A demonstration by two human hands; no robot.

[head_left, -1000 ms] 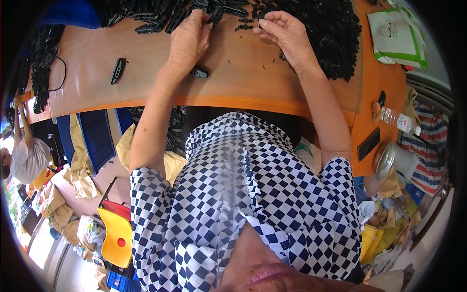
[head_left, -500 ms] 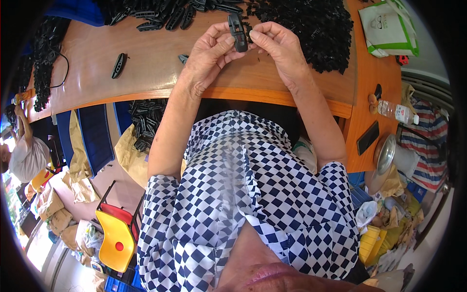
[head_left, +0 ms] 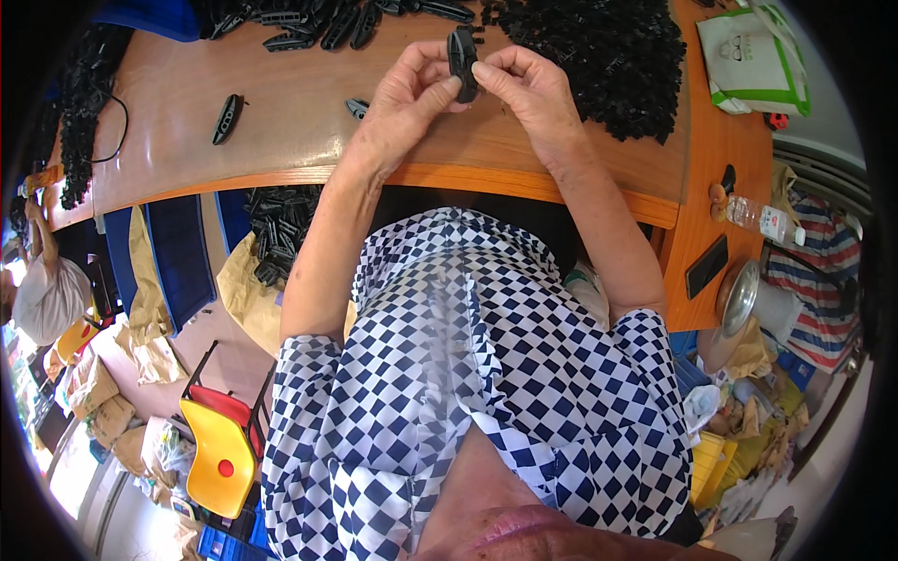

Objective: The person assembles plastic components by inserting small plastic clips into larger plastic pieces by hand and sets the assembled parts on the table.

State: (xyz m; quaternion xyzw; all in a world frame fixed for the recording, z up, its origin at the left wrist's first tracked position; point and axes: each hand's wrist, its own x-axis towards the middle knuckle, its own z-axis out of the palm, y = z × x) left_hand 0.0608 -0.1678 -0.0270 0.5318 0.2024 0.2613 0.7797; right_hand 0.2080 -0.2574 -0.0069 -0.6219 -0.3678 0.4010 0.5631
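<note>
In the head view, the left hand (head_left: 404,101) is partly closed, its thumb and curled fingers clasping a long black part (head_left: 462,64) that stands roughly on end between the two hands, above the table (head_left: 281,122). The right hand (head_left: 535,92) has its thumb and bent fingers drawn close together at that part's right side, the thumb tip touching it or just beside it; whether a small piece is pinched there is hidden, so I cannot tell. Just left of the left hand, another part (head_left: 356,107) lies half covered on the tabletop, and farther left is a single dark part (head_left: 225,119). Beyond the left hand is a heap of long black parts (head_left: 341,23); beyond the right hand and to its right spreads a broad pile of small black pieces (head_left: 608,70). Well to the right of the right hand sit a white and green bag (head_left: 751,61), a clear bottle (head_left: 758,217) and, nearer the body, a dark phone (head_left: 706,266). Left of the left forearm, below the table edge, more black parts (head_left: 278,229) lie by brown paper (head_left: 245,292).
</note>
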